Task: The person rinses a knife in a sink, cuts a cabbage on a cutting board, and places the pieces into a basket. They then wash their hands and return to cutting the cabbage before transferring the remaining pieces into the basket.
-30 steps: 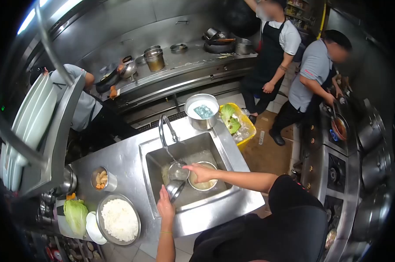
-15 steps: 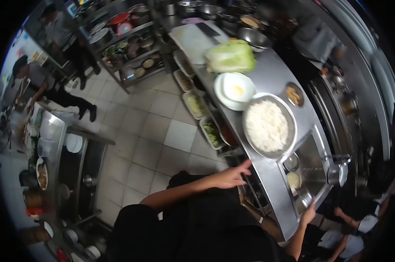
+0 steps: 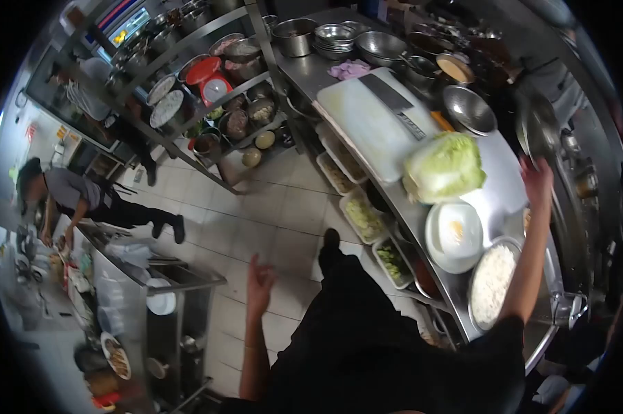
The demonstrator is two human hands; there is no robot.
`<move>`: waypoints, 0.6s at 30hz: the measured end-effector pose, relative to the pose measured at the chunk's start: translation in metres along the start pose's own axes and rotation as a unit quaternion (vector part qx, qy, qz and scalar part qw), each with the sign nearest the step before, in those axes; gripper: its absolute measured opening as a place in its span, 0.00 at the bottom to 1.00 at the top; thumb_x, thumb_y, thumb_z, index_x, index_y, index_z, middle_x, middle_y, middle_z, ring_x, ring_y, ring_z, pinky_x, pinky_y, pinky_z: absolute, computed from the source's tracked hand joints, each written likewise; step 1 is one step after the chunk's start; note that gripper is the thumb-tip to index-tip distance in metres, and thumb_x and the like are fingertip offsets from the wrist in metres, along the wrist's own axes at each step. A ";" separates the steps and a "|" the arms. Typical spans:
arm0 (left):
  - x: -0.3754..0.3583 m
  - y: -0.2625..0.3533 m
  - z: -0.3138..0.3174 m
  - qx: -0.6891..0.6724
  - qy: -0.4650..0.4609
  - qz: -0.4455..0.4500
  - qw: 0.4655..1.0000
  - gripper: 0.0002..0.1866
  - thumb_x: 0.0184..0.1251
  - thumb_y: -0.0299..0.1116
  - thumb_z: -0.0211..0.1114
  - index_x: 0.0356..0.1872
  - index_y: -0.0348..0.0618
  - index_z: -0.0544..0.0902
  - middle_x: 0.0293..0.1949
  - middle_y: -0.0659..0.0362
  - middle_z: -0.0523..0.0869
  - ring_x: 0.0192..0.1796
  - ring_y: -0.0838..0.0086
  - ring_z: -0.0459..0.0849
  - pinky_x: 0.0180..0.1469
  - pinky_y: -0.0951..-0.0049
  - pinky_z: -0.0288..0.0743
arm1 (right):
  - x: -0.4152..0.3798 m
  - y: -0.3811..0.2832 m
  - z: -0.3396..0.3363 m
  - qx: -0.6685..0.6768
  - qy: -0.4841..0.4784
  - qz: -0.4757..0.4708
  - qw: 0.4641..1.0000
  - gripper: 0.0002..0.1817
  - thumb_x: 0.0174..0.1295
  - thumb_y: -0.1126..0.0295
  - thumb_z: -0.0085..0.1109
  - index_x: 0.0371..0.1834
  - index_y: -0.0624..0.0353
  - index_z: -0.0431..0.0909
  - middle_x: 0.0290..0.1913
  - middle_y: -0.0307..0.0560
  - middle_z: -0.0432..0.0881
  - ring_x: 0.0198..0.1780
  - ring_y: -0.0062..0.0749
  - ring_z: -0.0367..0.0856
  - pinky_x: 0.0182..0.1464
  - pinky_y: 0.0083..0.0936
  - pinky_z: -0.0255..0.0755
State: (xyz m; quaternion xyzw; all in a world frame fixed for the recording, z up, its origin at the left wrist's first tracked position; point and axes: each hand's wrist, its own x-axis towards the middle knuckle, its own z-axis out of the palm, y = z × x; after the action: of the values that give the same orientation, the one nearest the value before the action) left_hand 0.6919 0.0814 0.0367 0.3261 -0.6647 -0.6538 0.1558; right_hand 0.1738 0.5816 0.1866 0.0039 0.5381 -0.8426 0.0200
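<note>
My left hand (image 3: 259, 284) hangs over the tiled floor with its fingers apart and nothing in it. My right hand (image 3: 536, 174) reaches across the steel counter and has its fingers at the lower end of a metal bowl or pan (image 3: 537, 124), which is tilted up and blurred. Near my right forearm stand a steel colander of white rice (image 3: 493, 286), a white bowl on a plate (image 3: 459, 231) and a head of cabbage (image 3: 446, 168). Beyond the cabbage lies a cleaver (image 3: 387, 93) on a white cutting board (image 3: 346, 110).
Steel bowls (image 3: 470, 110) and a pot (image 3: 294, 38) line the counter's back. Food trays (image 3: 363, 217) sit below its edge. A rack (image 3: 208, 110) holds pots. Two people (image 3: 84, 196) are at the left, beside another steel table (image 3: 177, 279); part of a person shows at upper right.
The view has shifted along the counter. My right hand has left the small metal container near the sink and now reaches to the tilted bowl or pan. My left hand has moved away from the counter edge.
</note>
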 end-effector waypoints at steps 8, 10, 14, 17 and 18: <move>0.081 0.032 -0.069 0.042 0.018 -0.119 0.992 0.29 0.59 0.25 0.58 0.63 0.35 0.61 0.44 0.51 0.81 0.35 0.69 0.83 0.39 0.74 0.77 | 0.244 0.243 0.414 0.102 -0.048 0.322 0.940 0.24 0.64 0.62 0.44 0.53 0.76 0.63 0.41 0.63 0.76 0.37 0.41 0.79 0.36 0.29 0.78; 0.123 0.041 -0.083 0.022 0.085 -0.078 0.993 0.22 0.60 0.27 0.58 0.56 0.32 0.69 0.38 0.52 0.83 0.32 0.70 0.83 0.35 0.75 0.77 | 0.258 0.269 0.464 0.152 -0.116 0.316 0.929 0.27 0.64 0.60 0.44 0.53 0.78 0.63 0.43 0.65 0.76 0.39 0.44 0.79 0.39 0.32 0.78; 0.220 0.047 -0.084 0.020 -0.044 -0.064 0.997 0.22 0.59 0.27 0.58 0.56 0.32 0.70 0.36 0.52 0.83 0.31 0.71 0.82 0.37 0.75 0.76 | 0.269 0.381 0.497 -0.055 -0.227 -0.062 0.970 0.18 0.64 0.62 0.48 0.44 0.69 0.74 0.42 0.62 0.81 0.44 0.43 0.81 0.48 0.31 0.75; 0.304 0.064 -0.052 0.012 -0.214 -0.094 0.972 0.21 0.61 0.26 0.56 0.55 0.32 0.70 0.38 0.51 0.82 0.34 0.71 0.81 0.40 0.73 0.76 | 0.064 0.316 0.497 0.021 -0.140 0.099 0.985 0.16 0.61 0.72 0.41 0.51 0.64 0.70 0.29 0.49 0.82 0.27 0.29 0.80 0.25 0.27 0.72; 0.333 0.072 -0.041 0.026 -0.276 -0.071 0.958 0.20 0.62 0.26 0.56 0.55 0.33 0.70 0.39 0.51 0.81 0.35 0.71 0.81 0.40 0.73 0.76 | 0.008 0.321 0.478 0.048 -0.112 0.145 0.982 0.19 0.60 0.76 0.45 0.55 0.63 0.69 0.31 0.49 0.81 0.28 0.27 0.80 0.27 0.25 0.71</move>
State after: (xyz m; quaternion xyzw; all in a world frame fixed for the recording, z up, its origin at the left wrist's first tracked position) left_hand 0.4558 -0.1670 0.0375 0.1834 -0.6733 -0.7107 -0.0892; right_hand 0.1847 0.0133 0.0968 -0.0116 0.4847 -0.8509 0.2024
